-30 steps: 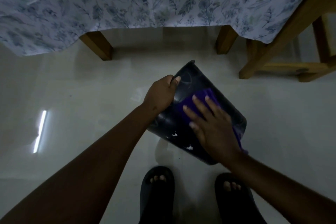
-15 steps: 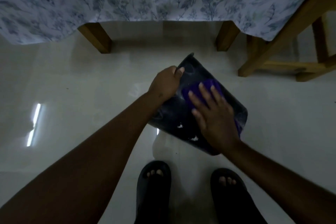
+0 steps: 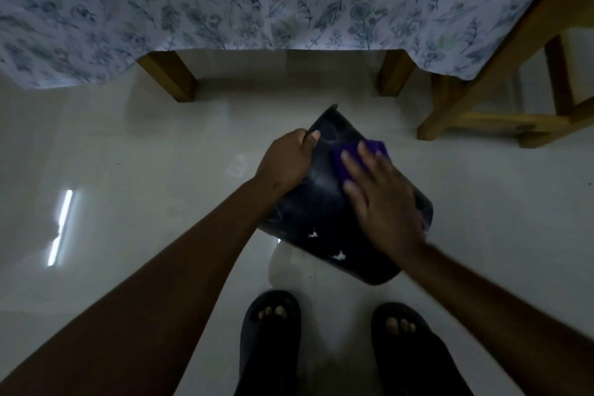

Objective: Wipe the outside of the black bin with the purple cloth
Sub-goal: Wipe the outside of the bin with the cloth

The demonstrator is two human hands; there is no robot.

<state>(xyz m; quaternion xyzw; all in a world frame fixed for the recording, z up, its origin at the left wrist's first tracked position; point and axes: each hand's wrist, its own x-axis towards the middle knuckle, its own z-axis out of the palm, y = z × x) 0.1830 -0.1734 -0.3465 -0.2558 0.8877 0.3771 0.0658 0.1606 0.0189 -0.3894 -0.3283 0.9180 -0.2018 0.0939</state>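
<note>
While the bin (image 3: 324,202) hangs tilted above the pale floor (image 3: 160,170), in front of both sandalled feet, the left hand (image 3: 286,161) is clamped on its rim and the right hand (image 3: 382,199) lies flat, fingers spread, pressing the purple cloth (image 3: 353,154) against its upper side. Bare floor lies open to the left, while wooden table legs (image 3: 170,77) and a chair frame (image 3: 482,106) stand close beyond and to the right.
</note>
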